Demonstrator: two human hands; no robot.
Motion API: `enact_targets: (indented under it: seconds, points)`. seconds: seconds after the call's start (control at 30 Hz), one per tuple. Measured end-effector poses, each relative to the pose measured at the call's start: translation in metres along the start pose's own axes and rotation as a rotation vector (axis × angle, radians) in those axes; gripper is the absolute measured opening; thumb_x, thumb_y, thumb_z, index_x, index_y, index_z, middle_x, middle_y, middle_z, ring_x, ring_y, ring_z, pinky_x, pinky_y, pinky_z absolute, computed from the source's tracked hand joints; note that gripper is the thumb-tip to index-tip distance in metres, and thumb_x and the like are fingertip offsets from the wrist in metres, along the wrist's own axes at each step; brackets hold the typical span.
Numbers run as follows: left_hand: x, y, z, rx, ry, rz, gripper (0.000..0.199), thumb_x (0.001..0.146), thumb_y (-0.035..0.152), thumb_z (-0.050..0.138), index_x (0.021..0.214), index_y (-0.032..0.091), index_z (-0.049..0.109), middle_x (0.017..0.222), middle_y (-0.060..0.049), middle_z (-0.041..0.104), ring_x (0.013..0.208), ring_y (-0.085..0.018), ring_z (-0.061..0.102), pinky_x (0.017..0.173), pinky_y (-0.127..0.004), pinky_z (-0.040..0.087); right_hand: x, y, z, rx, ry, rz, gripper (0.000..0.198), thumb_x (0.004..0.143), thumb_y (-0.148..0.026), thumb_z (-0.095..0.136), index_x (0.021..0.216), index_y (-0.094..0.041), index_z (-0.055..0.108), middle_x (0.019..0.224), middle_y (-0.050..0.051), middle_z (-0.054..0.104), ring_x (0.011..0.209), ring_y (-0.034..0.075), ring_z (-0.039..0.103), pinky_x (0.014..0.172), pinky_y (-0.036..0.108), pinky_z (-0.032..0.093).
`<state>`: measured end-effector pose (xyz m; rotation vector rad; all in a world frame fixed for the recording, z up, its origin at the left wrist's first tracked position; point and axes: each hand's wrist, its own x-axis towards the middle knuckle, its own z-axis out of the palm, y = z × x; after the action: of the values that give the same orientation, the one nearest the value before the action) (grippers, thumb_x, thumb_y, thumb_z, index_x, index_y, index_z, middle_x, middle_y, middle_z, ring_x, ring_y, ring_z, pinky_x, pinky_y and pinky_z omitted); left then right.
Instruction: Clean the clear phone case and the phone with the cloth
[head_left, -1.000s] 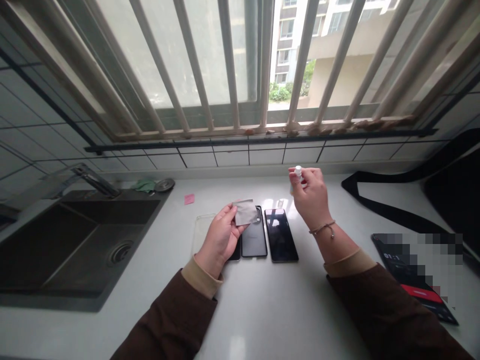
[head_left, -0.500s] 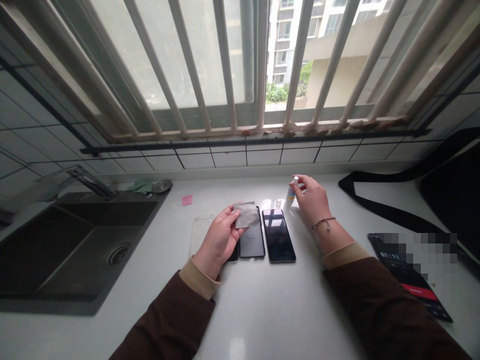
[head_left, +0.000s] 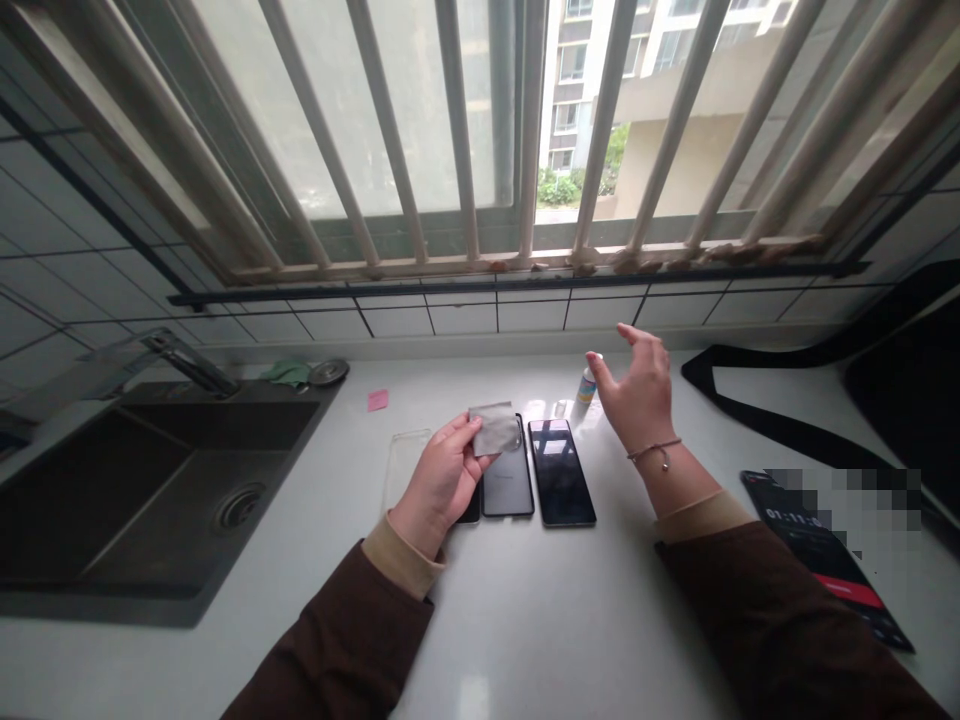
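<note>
My left hand (head_left: 444, 475) pinches a small grey cloth (head_left: 493, 428) above the counter. Below it lie a dark phone case (head_left: 508, 488) and a dark phone-like item (head_left: 469, 510), the latter mostly hidden by the hand. A clear phone case (head_left: 405, 462) rests to the left of these. To their right a smartphone (head_left: 561, 475) lies flat with its dark screen up. My right hand (head_left: 639, 390) is raised with fingers apart and nothing in it, beside a small white bottle (head_left: 587, 386) with a coloured label. A small clear cap (head_left: 560, 409) sits behind the smartphone.
At the left is a dark sink (head_left: 172, 510) with a faucet (head_left: 191, 362), a green cloth (head_left: 287, 373) and a round metal strainer (head_left: 328, 372). A pink note (head_left: 377, 400) lies nearby. Another phone (head_left: 832, 570) and a black strap (head_left: 780, 408) are at the right. A barred window stands behind.
My right hand has let go of the white bottle, spread its fingers and moved slightly right. The bottle stands on the counter. My left hand keeps the cloth in nearly the same place.
</note>
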<state>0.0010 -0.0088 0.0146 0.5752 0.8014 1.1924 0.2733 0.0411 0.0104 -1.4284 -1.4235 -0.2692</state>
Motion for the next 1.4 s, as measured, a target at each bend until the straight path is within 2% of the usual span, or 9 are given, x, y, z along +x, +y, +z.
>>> enact_targets:
  seconds: [0.1,0.2,0.37,0.53,0.67,0.8,1.07,1.2,1.4]
  points:
    - [0.000,0.001,0.000,-0.003,0.008,0.019,0.009,0.098,0.015,0.067,0.104,0.013,0.073,0.108,-0.013,0.081,0.093,-0.021,0.079,0.090,-0.037,0.066,0.004,-0.038,-0.016,0.133,-0.026,-0.067,0.035,0.105,-0.044,0.058,0.128,-0.021,0.069,0.126,0.016,0.071,0.119,0.032,0.065,0.103,0.049,0.052]
    - [-0.001,0.001,0.000,0.007,-0.024,0.047,0.019,0.098,0.019,0.069,0.116,0.014,0.074,0.116,-0.013,0.080,0.097,-0.022,0.078,0.090,-0.038,0.066,-0.001,-0.076,-0.021,0.292,-0.301,0.049,0.035,0.106,-0.048,0.054,0.100,-0.023,0.077,0.097,0.009,0.076,0.085,0.024,0.069,0.081,0.039,0.054]
    - [-0.004,-0.001,0.001,0.050,-0.110,0.088,0.022,0.097,0.025,0.072,0.118,0.019,0.075,0.120,-0.010,0.079,0.102,-0.023,0.076,0.088,-0.038,0.065,-0.025,-0.101,-0.003,0.723,-0.907,0.337,0.041,0.097,-0.058,0.065,0.087,-0.021,0.077,0.081,0.003,0.075,0.076,0.020,0.067,0.067,0.029,0.048]
    - [-0.006,0.014,-0.003,0.520,-0.092,0.214,0.034,0.102,0.045,0.061,0.123,0.022,0.076,0.115,-0.012,0.078,0.104,-0.029,0.075,0.092,-0.041,0.061,-0.033,-0.102,0.004,1.017,-0.783,0.602,0.040,0.092,-0.058,0.073,0.094,-0.018,0.076,0.086,0.003,0.075,0.077,0.016,0.065,0.069,0.027,0.050]
    - [-0.006,0.041,-0.018,1.464,0.326,0.489,0.022,0.096,0.029,0.062,0.109,0.022,0.079,0.107,-0.016,0.077,0.113,-0.038,0.069,0.107,-0.047,0.049,-0.026,-0.101,-0.002,0.965,-0.739,0.688,0.041,0.090,-0.060,0.075,0.089,-0.019,0.073,0.082,0.003,0.072,0.074,0.016,0.065,0.065,0.027,0.052]
    - [-0.005,0.061,-0.037,2.055,0.597,0.289,0.034,0.096,0.029,0.050,0.114,0.011,0.072,0.120,-0.030,0.070,0.115,-0.048,0.065,0.094,-0.058,0.052,-0.024,-0.099,-0.002,0.945,-0.707,0.731,0.042,0.086,-0.062,0.078,0.085,-0.021,0.072,0.078,0.003,0.071,0.072,0.018,0.066,0.062,0.029,0.056]
    - [0.002,0.078,-0.080,2.042,0.536,-0.071,0.015,0.081,0.027,0.062,0.085,0.016,0.073,0.098,-0.027,0.076,0.097,-0.043,0.074,0.079,-0.045,0.054,-0.024,-0.101,-0.004,0.917,-0.684,0.716,0.039,0.088,-0.061,0.076,0.088,-0.022,0.073,0.083,0.004,0.073,0.076,0.019,0.066,0.065,0.030,0.055]
    - [0.008,0.077,-0.085,2.002,0.584,-0.062,0.010,0.076,0.017,0.063,0.081,0.016,0.071,0.092,-0.027,0.077,0.093,-0.044,0.075,0.075,-0.044,0.054,-0.023,-0.104,-0.006,0.896,-0.672,0.719,0.039,0.088,-0.060,0.075,0.089,-0.021,0.074,0.080,0.003,0.071,0.072,0.017,0.062,0.062,0.028,0.051]
    - [0.007,0.082,-0.070,1.861,0.713,0.207,0.038,0.095,0.020,0.045,0.125,0.004,0.062,0.096,-0.031,0.075,0.094,-0.043,0.075,0.081,-0.047,0.054,-0.024,-0.105,-0.003,0.941,-0.678,0.766,0.036,0.088,-0.056,0.076,0.090,-0.021,0.071,0.082,0.003,0.071,0.073,0.017,0.063,0.063,0.027,0.052]
